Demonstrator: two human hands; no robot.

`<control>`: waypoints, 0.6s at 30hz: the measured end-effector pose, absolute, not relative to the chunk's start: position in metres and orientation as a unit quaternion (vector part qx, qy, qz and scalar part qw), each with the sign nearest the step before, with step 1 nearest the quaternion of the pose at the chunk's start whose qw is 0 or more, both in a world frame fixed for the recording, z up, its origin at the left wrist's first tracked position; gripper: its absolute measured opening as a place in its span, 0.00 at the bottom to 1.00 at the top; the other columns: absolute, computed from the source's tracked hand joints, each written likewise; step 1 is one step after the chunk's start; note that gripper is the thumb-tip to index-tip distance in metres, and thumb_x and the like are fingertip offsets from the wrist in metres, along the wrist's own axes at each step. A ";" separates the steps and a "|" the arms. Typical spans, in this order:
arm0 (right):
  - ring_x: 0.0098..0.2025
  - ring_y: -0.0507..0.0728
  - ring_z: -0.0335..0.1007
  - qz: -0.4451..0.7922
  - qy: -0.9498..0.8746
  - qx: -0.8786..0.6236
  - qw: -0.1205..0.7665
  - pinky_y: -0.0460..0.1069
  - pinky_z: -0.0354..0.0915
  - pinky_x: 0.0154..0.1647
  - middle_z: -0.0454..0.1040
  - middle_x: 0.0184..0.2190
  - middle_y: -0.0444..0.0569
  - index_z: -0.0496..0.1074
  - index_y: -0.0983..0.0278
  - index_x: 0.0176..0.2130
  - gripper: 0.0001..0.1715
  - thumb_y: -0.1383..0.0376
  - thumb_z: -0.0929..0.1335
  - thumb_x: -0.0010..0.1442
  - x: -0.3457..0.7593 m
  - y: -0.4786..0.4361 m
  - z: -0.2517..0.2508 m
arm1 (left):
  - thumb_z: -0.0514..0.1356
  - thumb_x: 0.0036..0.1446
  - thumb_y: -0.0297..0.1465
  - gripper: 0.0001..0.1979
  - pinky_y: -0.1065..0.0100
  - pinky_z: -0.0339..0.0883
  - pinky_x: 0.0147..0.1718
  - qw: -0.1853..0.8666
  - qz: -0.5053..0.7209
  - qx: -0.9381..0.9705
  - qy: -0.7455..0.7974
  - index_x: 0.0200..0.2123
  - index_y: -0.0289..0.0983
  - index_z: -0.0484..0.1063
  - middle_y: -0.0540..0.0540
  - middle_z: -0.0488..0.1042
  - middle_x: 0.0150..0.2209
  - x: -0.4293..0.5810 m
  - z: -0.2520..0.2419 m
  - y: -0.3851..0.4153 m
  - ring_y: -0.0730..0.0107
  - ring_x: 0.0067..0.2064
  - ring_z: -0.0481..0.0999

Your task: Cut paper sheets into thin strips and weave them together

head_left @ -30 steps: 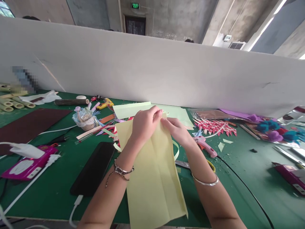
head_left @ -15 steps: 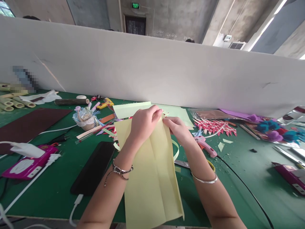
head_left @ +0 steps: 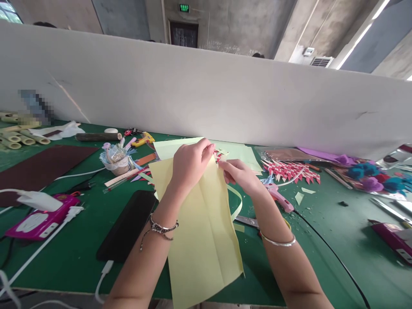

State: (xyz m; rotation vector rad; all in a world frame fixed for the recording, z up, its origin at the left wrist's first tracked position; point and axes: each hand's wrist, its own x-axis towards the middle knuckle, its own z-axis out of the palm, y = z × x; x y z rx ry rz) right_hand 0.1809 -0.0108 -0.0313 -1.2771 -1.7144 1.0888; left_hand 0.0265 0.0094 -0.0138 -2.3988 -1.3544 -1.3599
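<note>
A large sheet of pale yellow paper [head_left: 201,240] with lengthwise creases hangs toward me over the table's front edge. My left hand [head_left: 192,164] pinches its top edge between thumb and fingers. Close beside it, my right hand [head_left: 240,174] is closed on the sheet's upper right corner. Below the right hand curls a narrow pale green paper strip [head_left: 237,204]. A pair of scissors [head_left: 247,221] lies under my right forearm, its handles partly hidden. Behind my hands are light green paper sheets [head_left: 178,148] and red-and-white paper scraps.
A black phone [head_left: 127,225] charges on the left, near a magenta power strip [head_left: 43,216]. A pink glue gun [head_left: 281,199] with its cord lies right, before a red-and-white woven paper piece [head_left: 291,170]. A decorated pot [head_left: 117,161] stands back left. A white partition [head_left: 206,94] closes the back.
Both hands have shifted slightly left, and the gap between them has widened a little. The yellow sheet's lower right corner has moved left and up.
</note>
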 end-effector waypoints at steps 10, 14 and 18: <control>0.16 0.46 0.48 0.392 -0.703 -0.501 0.319 0.45 0.47 0.20 0.57 0.12 0.39 0.58 0.64 0.15 0.24 0.57 0.61 0.57 0.188 -0.011 -0.031 | 0.49 0.60 0.36 0.15 0.71 0.44 0.21 0.016 -0.485 -0.741 -0.463 0.23 0.38 0.62 0.56 0.52 0.15 0.011 -0.010 0.014 0.76 0.18 0.50; 0.17 0.46 0.49 0.357 -0.715 -0.517 0.306 0.45 0.50 0.21 0.57 0.13 0.40 0.59 0.64 0.16 0.27 0.52 0.60 0.58 0.188 -0.011 -0.030 | 0.49 0.60 0.36 0.15 0.71 0.45 0.21 0.020 -0.499 -0.716 -0.489 0.23 0.38 0.63 0.55 0.53 0.15 0.004 -0.008 0.016 0.76 0.18 0.51; 0.22 0.48 0.55 0.379 -0.722 -0.478 0.327 0.45 0.53 0.25 0.60 0.19 0.42 0.61 0.64 0.21 0.31 0.45 0.54 0.60 0.179 -0.015 -0.027 | 0.50 0.60 0.36 0.14 0.71 0.45 0.21 0.055 -0.488 -0.713 -0.501 0.23 0.37 0.64 0.54 0.55 0.16 0.006 -0.008 0.015 0.76 0.18 0.52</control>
